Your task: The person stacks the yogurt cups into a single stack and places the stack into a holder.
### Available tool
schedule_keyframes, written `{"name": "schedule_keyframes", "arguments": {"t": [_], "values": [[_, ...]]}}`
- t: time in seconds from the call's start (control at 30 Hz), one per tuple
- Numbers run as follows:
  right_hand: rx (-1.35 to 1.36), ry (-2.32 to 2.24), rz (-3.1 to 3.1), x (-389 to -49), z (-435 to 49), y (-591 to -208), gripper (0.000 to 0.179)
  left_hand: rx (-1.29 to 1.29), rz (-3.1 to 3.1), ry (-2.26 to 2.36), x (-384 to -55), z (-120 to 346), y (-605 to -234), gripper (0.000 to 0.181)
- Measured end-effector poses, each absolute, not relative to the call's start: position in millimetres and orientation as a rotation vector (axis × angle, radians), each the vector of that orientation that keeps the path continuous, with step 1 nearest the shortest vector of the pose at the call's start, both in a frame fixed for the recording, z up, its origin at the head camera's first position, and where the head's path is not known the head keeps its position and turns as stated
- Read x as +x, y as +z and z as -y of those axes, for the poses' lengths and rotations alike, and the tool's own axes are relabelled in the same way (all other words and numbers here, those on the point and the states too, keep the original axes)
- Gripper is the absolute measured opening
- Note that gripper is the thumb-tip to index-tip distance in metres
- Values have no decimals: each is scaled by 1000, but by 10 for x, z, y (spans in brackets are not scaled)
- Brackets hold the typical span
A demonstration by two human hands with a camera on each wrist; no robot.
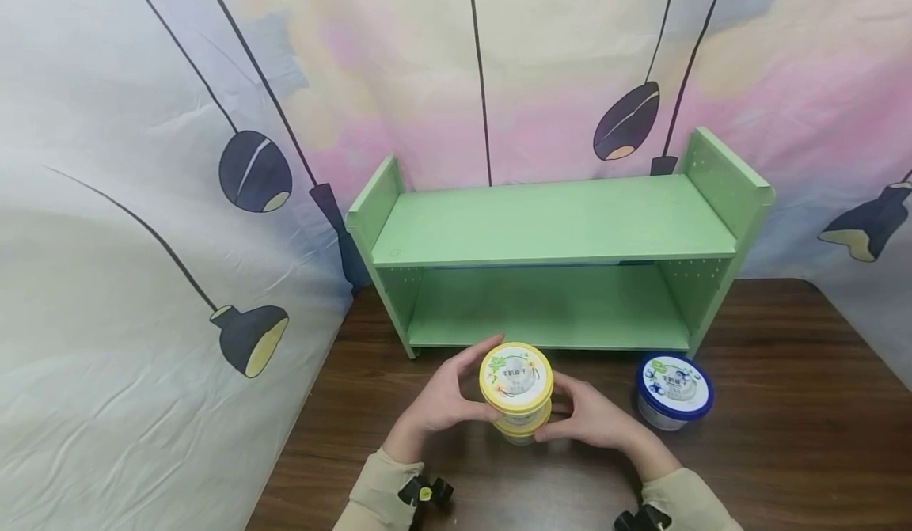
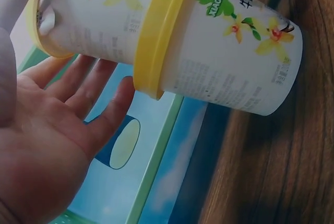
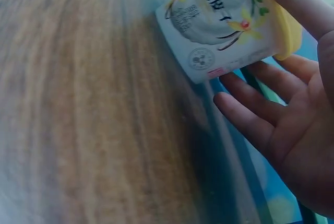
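Note:
Two white tubs with yellow lids and a flower print are stacked one on the other in front of the green shelf. My left hand (image 1: pixel 449 396) holds the upper tub (image 1: pixel 517 376), thumb on the near side and fingers round the far side. My right hand (image 1: pixel 587 414) grips the lower tub (image 3: pixel 214 28) near its lid, with the thumb in front and fingers behind. In the left wrist view the lower tub's yellow lid (image 2: pixel 156 41) meets the base of the upper one. Whether the stack touches the table cannot be told.
A tub with a blue lid (image 1: pixel 675 386) stands on the wooden table (image 1: pixel 798 404), right of my right hand. Behind the tubs is a two-tier green shelf (image 1: pixel 549 218). A painted cloth (image 1: pixel 427 64) hangs at the back and left.

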State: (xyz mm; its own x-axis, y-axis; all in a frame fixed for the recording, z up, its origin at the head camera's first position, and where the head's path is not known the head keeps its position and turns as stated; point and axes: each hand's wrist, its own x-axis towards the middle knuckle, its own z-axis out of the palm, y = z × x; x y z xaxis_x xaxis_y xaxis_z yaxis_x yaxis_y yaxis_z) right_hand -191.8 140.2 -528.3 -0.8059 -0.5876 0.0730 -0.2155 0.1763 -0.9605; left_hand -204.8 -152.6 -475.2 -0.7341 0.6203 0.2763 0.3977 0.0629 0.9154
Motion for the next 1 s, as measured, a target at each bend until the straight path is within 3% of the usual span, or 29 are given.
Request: {"name": "schedule_keyframes", "arguments": {"t": [0.3,0.53,1.0], "values": [[-812,-1631,-2222,-1889,-1511,-5122,109,1052,-2208,1735,-2066,1547,-4751,90],[-839,-1595,-2280,-1879,-1569,-5027,107,1047,-2206,1750,-2061,1544,-4741,87],[-915,-1371,-2606,-1702,-1742,-4652,70,985,-2203,1761,-2046,1546,-4748,87]]}}
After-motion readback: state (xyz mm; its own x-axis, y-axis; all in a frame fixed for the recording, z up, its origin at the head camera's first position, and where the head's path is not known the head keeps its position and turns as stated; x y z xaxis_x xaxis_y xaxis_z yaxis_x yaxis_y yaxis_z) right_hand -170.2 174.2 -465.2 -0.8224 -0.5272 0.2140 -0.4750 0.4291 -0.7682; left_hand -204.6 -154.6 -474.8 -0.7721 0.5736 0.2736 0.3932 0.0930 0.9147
